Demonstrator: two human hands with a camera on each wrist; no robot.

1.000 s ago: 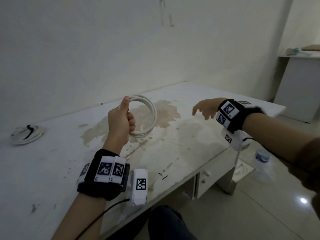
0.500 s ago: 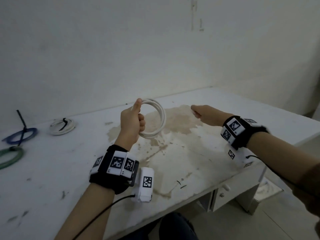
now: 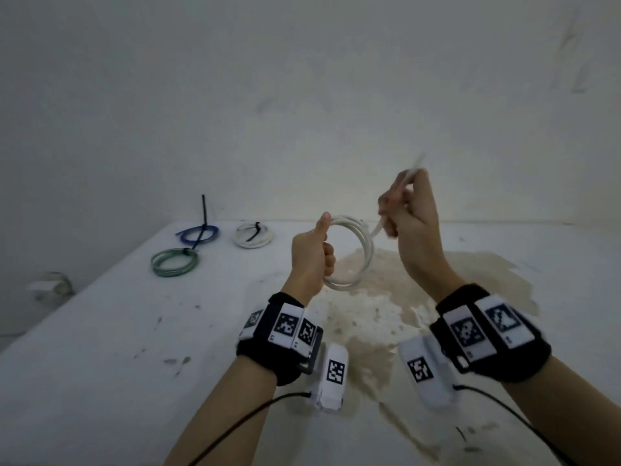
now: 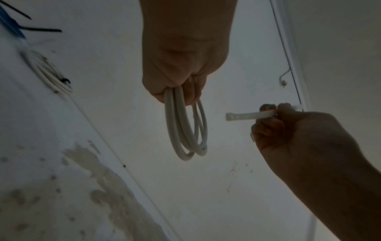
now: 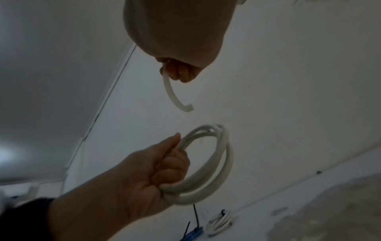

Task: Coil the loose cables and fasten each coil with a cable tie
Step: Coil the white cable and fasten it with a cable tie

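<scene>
My left hand (image 3: 314, 255) grips a coil of white cable (image 3: 361, 255) and holds it upright above the table, thumb pressed on top of the loops. The same white cable coil (image 4: 186, 130) hangs from the fist in the left wrist view, and the coil (image 5: 216, 163) shows as a ring in the right wrist view. My right hand (image 3: 408, 216) is raised just right of the coil and pinches a white cable tie (image 3: 408, 178). The tie's head end (image 4: 230, 116) points toward the coil, a short gap away. In the right wrist view the cable tie (image 5: 173, 93) curves down from the fingers.
Three tied coils lie at the table's far left: a blue coil (image 3: 198, 233) with a black tie sticking up, a green coil (image 3: 174, 262) and a white coil (image 3: 252, 234). A brown stain (image 3: 437, 284) covers the white table (image 3: 117, 348) under my hands. A wall stands close behind.
My right hand has risen from low over the table to beside the coil and now shows a white cable tie in its fingers. The view has swung left; the left hand keeps its grip.
</scene>
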